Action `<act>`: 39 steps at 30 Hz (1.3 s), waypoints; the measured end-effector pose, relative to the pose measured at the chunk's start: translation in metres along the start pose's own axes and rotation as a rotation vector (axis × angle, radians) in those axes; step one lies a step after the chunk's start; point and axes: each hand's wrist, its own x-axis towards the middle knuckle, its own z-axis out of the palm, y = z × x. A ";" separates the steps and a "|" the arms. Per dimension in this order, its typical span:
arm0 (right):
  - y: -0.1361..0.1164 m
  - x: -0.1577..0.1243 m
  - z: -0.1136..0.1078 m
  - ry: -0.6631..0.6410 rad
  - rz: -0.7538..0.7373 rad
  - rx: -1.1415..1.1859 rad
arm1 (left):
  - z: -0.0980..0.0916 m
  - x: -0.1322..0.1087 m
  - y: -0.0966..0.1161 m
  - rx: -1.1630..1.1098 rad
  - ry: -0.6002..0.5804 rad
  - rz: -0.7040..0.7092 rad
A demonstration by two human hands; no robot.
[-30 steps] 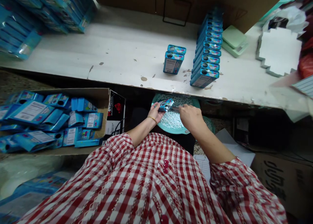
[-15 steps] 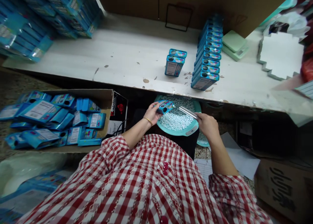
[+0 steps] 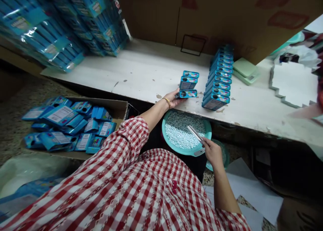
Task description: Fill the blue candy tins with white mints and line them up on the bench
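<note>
My left hand (image 3: 174, 99) is closed around a small blue candy box (image 3: 188, 94) at the front edge of the white table. Just behind that box stand two more blue boxes (image 3: 188, 83) of the same kind, upright. Lower down, my right hand (image 3: 212, 153) grips a shiny metal scoop (image 3: 195, 134), shaped like a narrow trough. The scoop hangs over a turquoise basin (image 3: 165, 136) that holds many small pale blue candies (image 3: 180, 138). The basin sits below the table edge, in front of my body.
On the table (image 3: 148, 69), a row of blue boxes (image 3: 219, 83) stands right of centre, beside a green scale (image 3: 246, 71). Wrapped blue packs (image 3: 58, 42) are stacked at the left. An open carton (image 3: 121, 113) of loose blue boxes is at lower left. White card sheets (image 3: 295, 81) lie at right.
My left hand has carried the blue box from over the basin up and forward to the table, near the two standing boxes. My right hand still holds the scoop over the basin. The view has shifted.
</note>
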 end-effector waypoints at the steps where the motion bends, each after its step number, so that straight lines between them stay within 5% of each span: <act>1: 0.001 -0.002 0.002 -0.006 0.010 0.004 | 0.001 0.006 0.002 -0.006 0.002 0.016; 7: 0.008 0.004 0.011 -0.079 0.011 0.011 | -0.005 -0.010 -0.003 0.123 0.054 0.098; 10: 0.017 0.015 0.015 -0.080 0.037 -0.016 | -0.042 -0.032 0.002 0.254 0.094 0.353; 13: 0.029 0.026 0.020 -0.072 0.039 -0.072 | -0.125 -0.054 0.026 0.432 0.375 0.712; 15: 0.037 0.029 0.024 -0.069 0.044 -0.096 | -0.197 -0.072 0.045 0.644 0.673 0.779; 17: 0.040 0.028 0.027 -0.070 0.057 -0.103 | -0.269 -0.090 0.059 0.987 0.873 0.589; 19: 0.040 0.026 0.031 -0.089 0.069 -0.097 | -0.327 -0.106 0.061 1.295 0.963 0.203; 22: 0.031 0.023 0.038 -0.128 0.088 -0.077 | -0.377 -0.119 0.048 1.333 0.974 0.015; 27: 0.012 0.018 0.047 -0.161 0.094 -0.033 | -0.394 -0.113 0.026 1.363 1.003 0.023; 32: 0.015 0.016 0.055 -0.206 0.078 0.029 | -0.388 -0.113 0.033 1.337 0.955 0.155; 36: 0.028 0.021 0.060 -0.233 0.038 -0.007 | -0.358 -0.134 0.044 1.040 0.814 0.442; 39: 0.032 0.027 0.059 -0.233 0.034 -0.159 | -0.308 -0.156 0.044 0.873 0.608 0.775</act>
